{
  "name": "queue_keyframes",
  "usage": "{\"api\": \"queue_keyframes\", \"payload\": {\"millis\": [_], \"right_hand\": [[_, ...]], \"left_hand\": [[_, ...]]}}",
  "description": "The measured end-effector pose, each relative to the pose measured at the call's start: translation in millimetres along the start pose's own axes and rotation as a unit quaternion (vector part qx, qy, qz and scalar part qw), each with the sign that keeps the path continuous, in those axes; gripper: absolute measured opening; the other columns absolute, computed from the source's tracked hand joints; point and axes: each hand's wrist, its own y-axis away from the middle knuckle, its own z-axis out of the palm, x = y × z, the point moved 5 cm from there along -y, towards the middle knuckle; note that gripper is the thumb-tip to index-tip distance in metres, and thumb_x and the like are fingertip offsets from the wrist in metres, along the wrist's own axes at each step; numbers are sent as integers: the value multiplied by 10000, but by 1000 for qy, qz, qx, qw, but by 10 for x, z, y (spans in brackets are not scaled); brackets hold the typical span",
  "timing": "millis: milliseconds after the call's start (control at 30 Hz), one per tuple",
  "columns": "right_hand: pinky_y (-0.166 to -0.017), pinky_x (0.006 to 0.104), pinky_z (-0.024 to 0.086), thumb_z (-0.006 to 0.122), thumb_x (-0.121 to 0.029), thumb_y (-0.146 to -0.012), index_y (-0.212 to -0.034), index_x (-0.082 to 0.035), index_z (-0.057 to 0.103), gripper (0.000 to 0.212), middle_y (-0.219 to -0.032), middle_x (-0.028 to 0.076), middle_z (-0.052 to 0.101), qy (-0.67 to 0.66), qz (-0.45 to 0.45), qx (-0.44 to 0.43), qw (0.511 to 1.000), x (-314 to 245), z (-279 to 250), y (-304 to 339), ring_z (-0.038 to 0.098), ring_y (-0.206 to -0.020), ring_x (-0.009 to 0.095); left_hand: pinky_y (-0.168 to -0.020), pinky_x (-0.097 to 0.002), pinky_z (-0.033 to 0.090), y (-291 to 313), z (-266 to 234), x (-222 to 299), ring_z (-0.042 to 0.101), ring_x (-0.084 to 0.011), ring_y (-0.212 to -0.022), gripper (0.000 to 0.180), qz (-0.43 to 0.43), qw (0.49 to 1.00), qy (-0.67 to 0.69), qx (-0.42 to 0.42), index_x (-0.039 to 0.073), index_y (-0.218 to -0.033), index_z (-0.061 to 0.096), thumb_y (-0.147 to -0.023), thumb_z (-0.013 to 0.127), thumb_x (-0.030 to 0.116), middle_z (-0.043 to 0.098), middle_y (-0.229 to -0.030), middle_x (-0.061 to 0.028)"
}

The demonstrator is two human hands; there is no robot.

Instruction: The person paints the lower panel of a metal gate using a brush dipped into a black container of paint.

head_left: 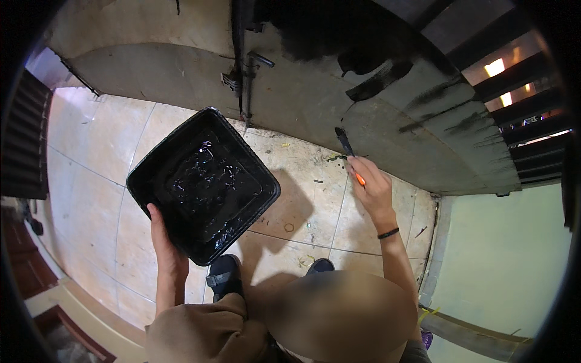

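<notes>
The left hand (164, 248) grips a black tray (203, 181) of glossy black paint from beneath. The right hand (370, 189) holds an orange-handled brush (347, 148), its bristles just above the fingers, touching the grey gate (302, 91).

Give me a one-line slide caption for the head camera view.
Left hand holds a black paint tray while right hand touches a brush to a partly blackened metal gate.

Left hand (166, 251) fingers hidden under the black tray (203, 184), we can't see that grip. Brush (346, 144) handle mostly buried in right hand (372, 190). Lap blurred; gate (393, 91) cut off at top.
</notes>
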Motion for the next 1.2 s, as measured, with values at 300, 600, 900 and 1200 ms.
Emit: {"api": "queue_keyframes", "payload": {"millis": [300,600,900,1200], "right_hand": [[-719,338,598,807,47,-796,-1190,-50,754,409,-1132,158,755,106,-138,154,973,-410,-978,-936,755,-885,308],[-598,329,544,847,-133,-845,-1208,-102,762,374,-1121,123,751,204,-104,19,973,-309,-198,-327,686,-694,223],[-618,352,563,837,-107,-836,-1194,-86,757,367,-1070,117,744,76,-106,44,990,-316,-477,-950,714,-751,261],[-558,305,518,822,-150,-852,-1221,-94,744,381,-1073,118,741,256,-131,-19,957,-584,-1,-643,651,-634,178]], "left_hand": [[-1253,-433,324,69,42,39,423,-297,-1493,911,8,1000,6,0,79,-1624,365,-1008,480,740,420,-1646,-126],[-1240,-433,346,73,73,64,421,-306,-1496,918,-17,1000,26,7,75,-1633,348,-1011,470,740,405,-1657,-131],[-1228,-420,361,49,-11,61,465,-274,-1459,838,-18,998,53,6,62,-1601,392,-1054,426,695,462,-1617,-118],[-1232,-433,366,93,-133,217,434,-300,-1484,888,-3,997,70,19,77,-1634,344,-1030,456,718,410,-1650,-128]]}}
